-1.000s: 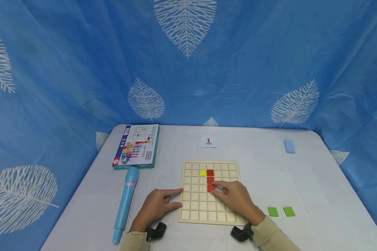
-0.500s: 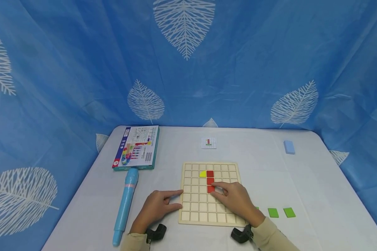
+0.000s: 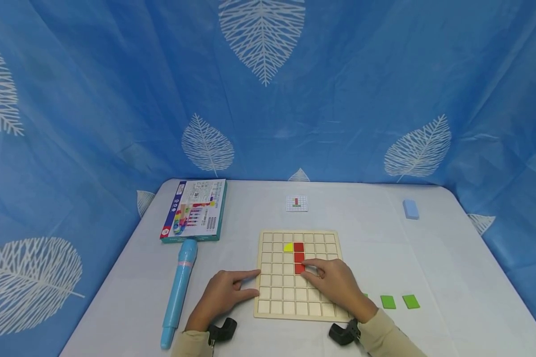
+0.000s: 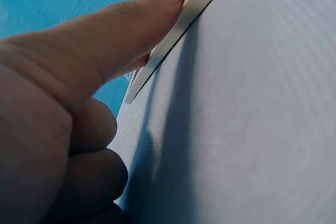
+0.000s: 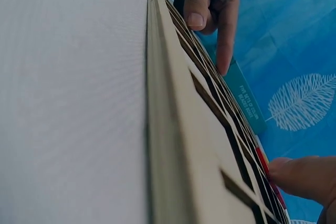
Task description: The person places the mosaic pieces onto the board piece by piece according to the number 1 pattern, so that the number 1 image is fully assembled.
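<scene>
A square wooden grid board (image 3: 282,293) lies on the table. Three red square tiles (image 3: 299,258) stand in one column on it, with a yellow quarter-round tile (image 3: 288,247) left of the top one. My right hand (image 3: 335,280) reaches over the board's right side, thumb and index finger holding the lowest red tile by its right part. At the board's left edge is my left hand (image 3: 221,295), touching it with extended thumb and index finger. In the left wrist view, the other fingers (image 4: 97,174) of that hand are curled under.
Green square tiles (image 3: 388,302) lie right of the board, one partly hidden by the right wrist. A small pattern card (image 3: 297,203) is behind the board. A boxed set (image 3: 194,210) and a light-blue tube (image 3: 178,292) lie left; a blue block (image 3: 411,209) lies back right.
</scene>
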Demonstrator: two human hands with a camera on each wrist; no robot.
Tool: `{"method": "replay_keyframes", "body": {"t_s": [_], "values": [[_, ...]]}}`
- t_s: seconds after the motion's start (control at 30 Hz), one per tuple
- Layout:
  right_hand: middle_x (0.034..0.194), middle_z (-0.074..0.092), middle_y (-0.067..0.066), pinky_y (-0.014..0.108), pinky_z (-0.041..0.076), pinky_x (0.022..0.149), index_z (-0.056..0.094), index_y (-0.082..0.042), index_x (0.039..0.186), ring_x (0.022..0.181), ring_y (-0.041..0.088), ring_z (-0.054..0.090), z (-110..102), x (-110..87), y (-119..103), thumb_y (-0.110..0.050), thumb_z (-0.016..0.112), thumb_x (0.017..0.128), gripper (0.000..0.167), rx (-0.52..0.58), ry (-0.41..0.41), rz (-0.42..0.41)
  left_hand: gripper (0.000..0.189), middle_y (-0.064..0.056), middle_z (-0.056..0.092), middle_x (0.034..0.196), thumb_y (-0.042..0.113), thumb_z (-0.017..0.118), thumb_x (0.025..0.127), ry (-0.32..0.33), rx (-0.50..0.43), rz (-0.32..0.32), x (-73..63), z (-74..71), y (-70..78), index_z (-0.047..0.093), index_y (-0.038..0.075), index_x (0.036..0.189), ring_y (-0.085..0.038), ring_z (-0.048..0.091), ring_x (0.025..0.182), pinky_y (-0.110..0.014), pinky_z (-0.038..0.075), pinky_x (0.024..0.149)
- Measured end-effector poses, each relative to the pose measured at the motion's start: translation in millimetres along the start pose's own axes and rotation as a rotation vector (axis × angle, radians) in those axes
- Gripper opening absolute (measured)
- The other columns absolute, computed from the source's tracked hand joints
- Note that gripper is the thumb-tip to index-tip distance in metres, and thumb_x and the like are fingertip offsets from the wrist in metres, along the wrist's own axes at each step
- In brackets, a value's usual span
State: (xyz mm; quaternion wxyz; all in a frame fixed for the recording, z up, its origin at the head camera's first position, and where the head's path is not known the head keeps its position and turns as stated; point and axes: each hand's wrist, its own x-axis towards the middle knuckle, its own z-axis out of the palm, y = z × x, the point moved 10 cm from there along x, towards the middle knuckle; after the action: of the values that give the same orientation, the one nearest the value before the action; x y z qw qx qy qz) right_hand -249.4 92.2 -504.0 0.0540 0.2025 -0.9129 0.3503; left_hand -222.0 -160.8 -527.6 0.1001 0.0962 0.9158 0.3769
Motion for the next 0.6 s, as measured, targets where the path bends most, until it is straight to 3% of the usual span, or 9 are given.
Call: {"method": "replay_keyframes", "body": {"t_s": [0.2,0.4,0.6], "values": [[0.05,0.031,-0.022,0.021,0.026,0.049,0.081,-0.02,0.109,0.048,-0.004,0.024,-2.5,-1.3,0.9,-0.029,0.084,0.087,0.024,0.042,-0.02,0.023,0.05,0.012,0.037,0.052,0.048,0.082,0.082,-0.002,-0.003,0.006,-0.1,1.5,-1.6,0.074,0.031,0.128,-0.003,0.027,0.048,-0.023,0.025,0.048],[0.049,0.027,-0.023,0.02,0.026,0.049,0.081,-0.02,0.109,0.048,-0.003,0.02,-16.8,-5.8,-3.2,-0.027,0.083,0.088,0.023,0.091,-0.014,-0.006,0.05,0.012,0.037,0.052,0.048,0.083,0.082,0.005,-0.002,0.01,0.1,1.2,-1.3,0.074,0.031,0.127,-0.003,0.027,0.048,-0.023,0.025,0.048],[0.049,0.028,-0.022,0.02,0.028,0.048,0.081,-0.023,0.109,0.047,-0.003,0.022,-32.3,-21.3,13.0,-0.033,0.081,0.089,0.022,0.093,-0.068,0.036,0.05,0.012,0.037,0.052,0.048,0.083,0.082,0.001,0.001,0.009,0.3,0.8,-0.5,0.074,0.03,0.128,-0.003,0.028,0.048,-0.023,0.025,0.048]]}}
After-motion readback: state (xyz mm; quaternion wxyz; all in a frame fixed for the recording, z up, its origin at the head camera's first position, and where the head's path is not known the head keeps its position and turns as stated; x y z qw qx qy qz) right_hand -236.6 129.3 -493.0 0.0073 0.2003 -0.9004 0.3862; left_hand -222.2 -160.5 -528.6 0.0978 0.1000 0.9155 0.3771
